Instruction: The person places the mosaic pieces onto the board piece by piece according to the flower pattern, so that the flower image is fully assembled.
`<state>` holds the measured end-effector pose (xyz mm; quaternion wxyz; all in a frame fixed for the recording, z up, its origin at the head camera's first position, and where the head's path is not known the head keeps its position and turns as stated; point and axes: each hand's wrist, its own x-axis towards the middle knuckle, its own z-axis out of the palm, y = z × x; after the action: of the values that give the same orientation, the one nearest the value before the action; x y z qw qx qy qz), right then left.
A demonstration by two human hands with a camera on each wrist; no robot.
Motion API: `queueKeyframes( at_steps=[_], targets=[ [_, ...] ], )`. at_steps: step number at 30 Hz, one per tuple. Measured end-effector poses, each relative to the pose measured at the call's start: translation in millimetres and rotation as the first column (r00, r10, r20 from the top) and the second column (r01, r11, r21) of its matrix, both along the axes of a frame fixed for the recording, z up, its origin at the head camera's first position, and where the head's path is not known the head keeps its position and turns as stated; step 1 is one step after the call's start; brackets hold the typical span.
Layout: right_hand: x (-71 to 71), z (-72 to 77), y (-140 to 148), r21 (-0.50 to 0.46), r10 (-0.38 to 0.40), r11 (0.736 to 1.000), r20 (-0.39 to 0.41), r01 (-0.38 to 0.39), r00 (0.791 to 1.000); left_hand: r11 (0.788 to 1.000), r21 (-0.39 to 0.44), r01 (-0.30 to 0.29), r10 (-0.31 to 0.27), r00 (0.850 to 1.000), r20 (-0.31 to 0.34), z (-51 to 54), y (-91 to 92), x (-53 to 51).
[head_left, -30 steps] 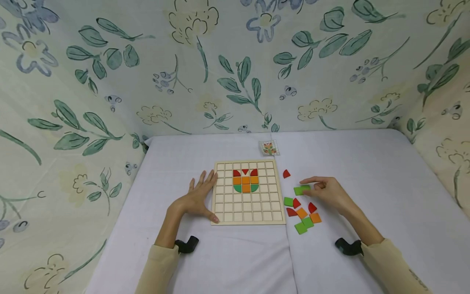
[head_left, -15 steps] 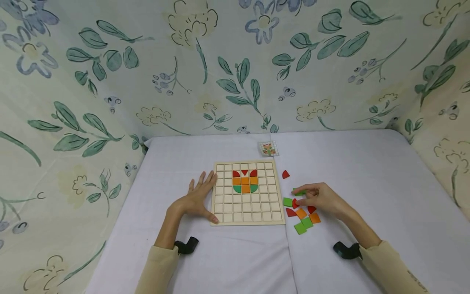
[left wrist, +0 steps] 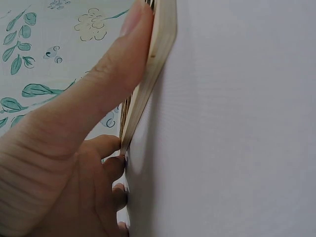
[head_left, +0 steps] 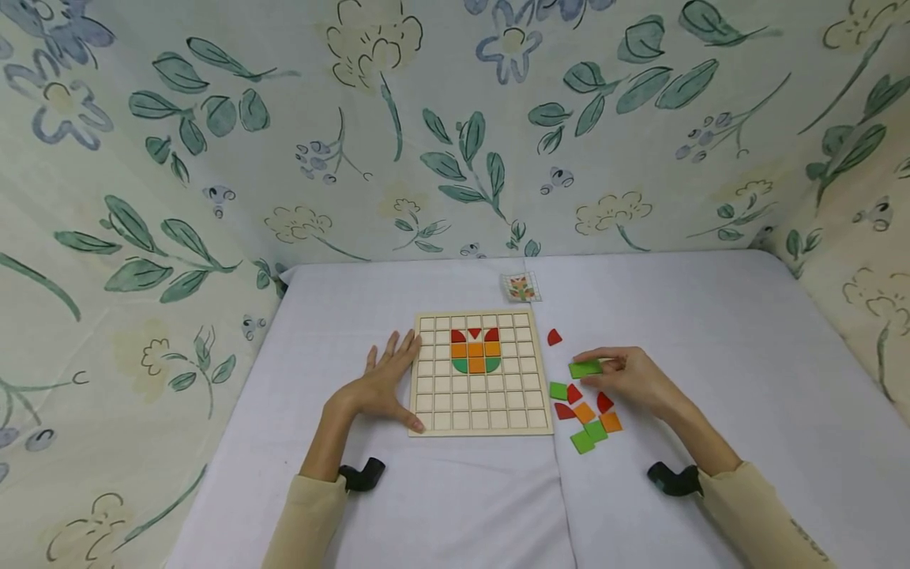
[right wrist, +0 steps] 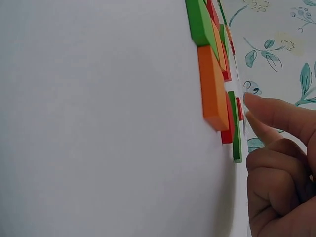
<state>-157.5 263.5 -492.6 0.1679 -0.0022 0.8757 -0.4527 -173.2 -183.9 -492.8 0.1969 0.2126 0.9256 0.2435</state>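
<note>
Beside the right edge of a gridded wooden board point(head_left: 461, 401), the person's right hand point(head_left: 633, 379) is at a scatter of loose tiles point(head_left: 584, 412), its thumb and forefinger apart on opposite sides of a bright green piece point(head_left: 585, 369). Seen from the right wrist, the fingertips are close to that piece, but the angle is so flat that I cannot tell whether they pinch it or only frame it; it may be 2 green squares set side by side. The other fingers curl toward the palm.

The left hand point(head_left: 380, 387) is spread along the board's left side, fingers extended and apart, touching its edge, with the thumb at the near left corner. The board lies flat on a white-clothed surface point(head_left: 483, 498), and 9 pieces sit in its cells, in 3 rows of 3: 2 red curved pieces point(head_left: 491, 334) with a red triangle point(head_left: 475, 333) between them, then 3 orange squares point(head_left: 475, 348), then 2 green curved pieces point(head_left: 460, 365) flanking another orange square.

Nearer the person than the bright green piece, red, orange and green tiles lie close together. A red wedge point(head_left: 554, 337) lies apart, farther back. Past the board's far edge rests a small patterned card point(head_left: 521, 288).
</note>
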Motion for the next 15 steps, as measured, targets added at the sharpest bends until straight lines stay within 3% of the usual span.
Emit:
queueKeyframes(
  at_steps=[15],
  targets=[
    [-5.5,-0.4,-3.6,0.061,-0.002,0.998,0.007,0.002,1.0,1.0,-0.013,-0.002,0.002,1.0,0.004,-0.3,0.3,-0.5]
  ],
)
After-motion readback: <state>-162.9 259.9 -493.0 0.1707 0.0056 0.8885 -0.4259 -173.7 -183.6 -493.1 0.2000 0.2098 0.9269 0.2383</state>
